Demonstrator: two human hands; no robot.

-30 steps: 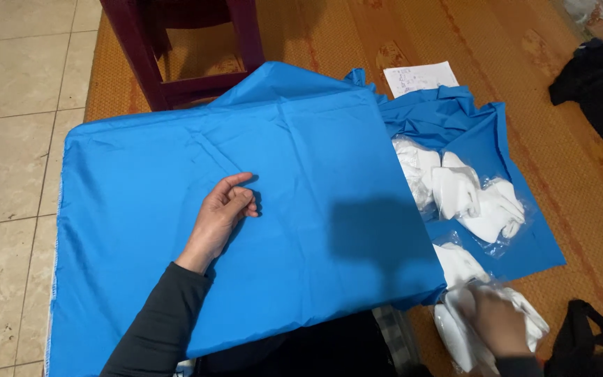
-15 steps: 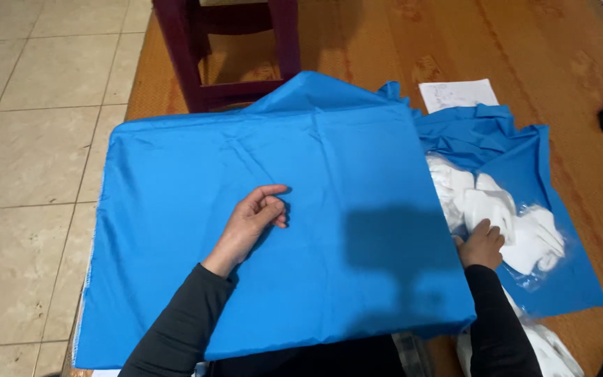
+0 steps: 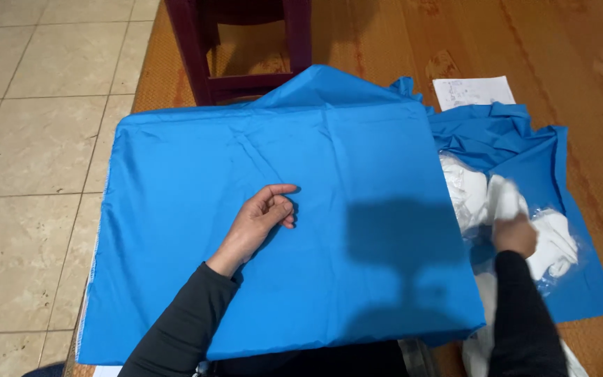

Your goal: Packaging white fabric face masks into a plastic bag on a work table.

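Left hand (image 3: 263, 216) is resting loosely curled, gripping nothing, on the blue fabric sheet (image 3: 197, 174) spread flat. Right hand (image 3: 514, 234) is grasping a white cloth (image 3: 504, 199) beside the sheet's right edge.

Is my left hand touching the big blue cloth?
Touching. The head view shows the left hand lying flat on the blue cloth, with no gap beneath it.

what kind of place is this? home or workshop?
Probably a home floor used for sewing or cloth work: beige floor tiles beside a woven mat, dark wooden furniture legs, and blue fabric spread out flat.
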